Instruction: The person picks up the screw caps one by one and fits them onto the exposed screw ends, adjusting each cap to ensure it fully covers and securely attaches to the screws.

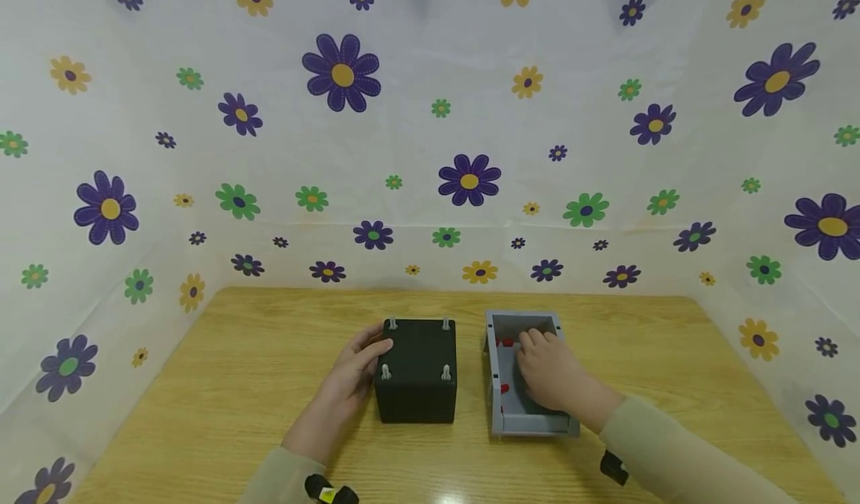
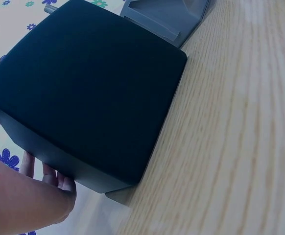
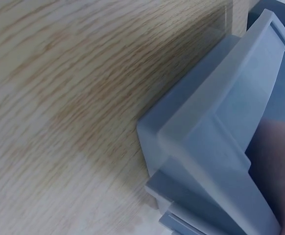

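A matte black plastic cube [image 1: 416, 373] with four pale pegs standing at its top corners sits at the table's centre. The left hand [image 1: 352, 377] lies against its nine-o'clock side, fingers straight and flat on the wall, the thumb up at the top edge; it clasps nothing. At the cube's three o'clock, just beside it but apart, stands an open grey plastic box [image 1: 500, 414] with small red pieces [image 1: 507, 343] inside along its left wall. The right hand [image 1: 547, 369] reaches down into this box, fingers bent toward the twelve-o'clock end near a red piece; whether they pinch anything cannot be told. The box's grey wall fills the right wrist view and hides the fingers.

Both boxes rest on a light wooden table [image 1: 235, 369] with visible grain. White sheeting printed with purple, green and yellow flowers [image 1: 341, 72] encloses the table at nine, twelve and three o'clock.
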The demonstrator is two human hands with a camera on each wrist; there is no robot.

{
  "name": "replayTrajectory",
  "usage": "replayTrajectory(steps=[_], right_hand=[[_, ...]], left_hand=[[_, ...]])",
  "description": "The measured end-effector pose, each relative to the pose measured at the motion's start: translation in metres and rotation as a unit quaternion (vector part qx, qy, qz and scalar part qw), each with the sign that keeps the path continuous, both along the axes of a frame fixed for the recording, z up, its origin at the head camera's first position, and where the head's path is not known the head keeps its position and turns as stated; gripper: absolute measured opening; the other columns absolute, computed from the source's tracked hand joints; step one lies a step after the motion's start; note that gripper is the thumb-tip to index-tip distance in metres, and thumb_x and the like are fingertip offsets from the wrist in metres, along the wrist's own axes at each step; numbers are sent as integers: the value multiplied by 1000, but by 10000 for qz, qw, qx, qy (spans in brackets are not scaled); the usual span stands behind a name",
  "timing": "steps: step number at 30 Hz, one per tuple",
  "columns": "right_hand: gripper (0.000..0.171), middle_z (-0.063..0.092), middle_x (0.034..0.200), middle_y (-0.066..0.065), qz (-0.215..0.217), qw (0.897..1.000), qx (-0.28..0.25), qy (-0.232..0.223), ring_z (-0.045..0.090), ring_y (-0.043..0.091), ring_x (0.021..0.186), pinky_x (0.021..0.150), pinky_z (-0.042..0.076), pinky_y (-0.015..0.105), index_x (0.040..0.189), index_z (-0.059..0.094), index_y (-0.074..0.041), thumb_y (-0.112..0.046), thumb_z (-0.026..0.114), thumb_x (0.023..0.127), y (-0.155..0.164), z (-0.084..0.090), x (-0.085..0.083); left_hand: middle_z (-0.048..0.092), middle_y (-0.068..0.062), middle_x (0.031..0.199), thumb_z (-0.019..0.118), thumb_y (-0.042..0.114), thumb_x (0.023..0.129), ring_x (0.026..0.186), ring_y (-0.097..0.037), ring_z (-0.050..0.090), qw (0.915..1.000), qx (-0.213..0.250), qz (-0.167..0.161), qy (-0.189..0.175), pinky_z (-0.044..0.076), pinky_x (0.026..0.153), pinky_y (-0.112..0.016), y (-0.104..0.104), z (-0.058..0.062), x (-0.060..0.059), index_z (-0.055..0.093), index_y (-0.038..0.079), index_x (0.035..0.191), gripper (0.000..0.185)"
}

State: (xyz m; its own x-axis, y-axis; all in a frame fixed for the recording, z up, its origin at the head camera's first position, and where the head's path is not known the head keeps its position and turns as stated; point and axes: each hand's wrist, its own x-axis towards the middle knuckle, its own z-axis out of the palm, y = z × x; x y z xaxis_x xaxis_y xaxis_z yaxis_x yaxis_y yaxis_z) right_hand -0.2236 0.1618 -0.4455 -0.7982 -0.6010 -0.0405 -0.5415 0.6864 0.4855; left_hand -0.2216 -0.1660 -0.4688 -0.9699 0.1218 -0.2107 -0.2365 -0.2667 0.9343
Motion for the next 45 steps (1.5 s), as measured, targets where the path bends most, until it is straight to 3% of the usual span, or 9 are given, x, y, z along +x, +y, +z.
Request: replayTrajectory(steps=[6, 14, 23, 33, 45], right_hand=[[38, 68, 118, 14, -4, 9999, -81, -62, 59, 25, 98, 83, 54, 37, 113, 76, -1, -34, 75, 96, -1, -4, 0], [32, 66, 107, 11, 96, 9998, -176, 86, 56, 23, 91, 77, 52, 35, 104, 76, -2, -32, 77, 95, -2, -6, 1], [29, 70, 119, 15, 301, 9985, -432, 138, 62, 27, 102, 86, 57, 40, 105, 78, -5, -31, 80, 91, 0, -6, -1], [37, 68, 115, 12, 453, 9961, -761, 31, 62, 28, 102, 86, 55, 41, 109, 78, -10, -36, 88, 85, 1, 0, -4], [35, 67, 111, 10, 676, 9927, -990, 90, 58, 25, 96, 83, 53, 40, 106, 77, -10, -33, 89, 83, 2, 3, -5]], left_hand=[[52, -2, 136, 58, 7, 102, 104, -1, 65, 10000, 19, -11, 65, 54, 92, -18, 0, -2, 1, 33, -1, 161, 65], [52, -3, 137, 58, 7, 102, 104, -1, 65, 10000, -11, 29, 54, 54, 92, -17, 1, -3, 2, 34, 0, 161, 65], [53, -2, 135, 58, 6, 101, 102, -1, 66, 9999, 11, 121, 56, 54, 91, -17, 1, -4, 1, 35, -1, 160, 64], [54, 0, 132, 58, 7, 101, 100, -1, 66, 9999, -3, 154, 45, 55, 90, -17, 0, -2, 1, 36, -1, 160, 63], [54, 0, 133, 58, 7, 102, 101, 0, 67, 10000, 14, 72, 30, 55, 90, -18, 1, -1, 0, 34, 0, 161, 64]])
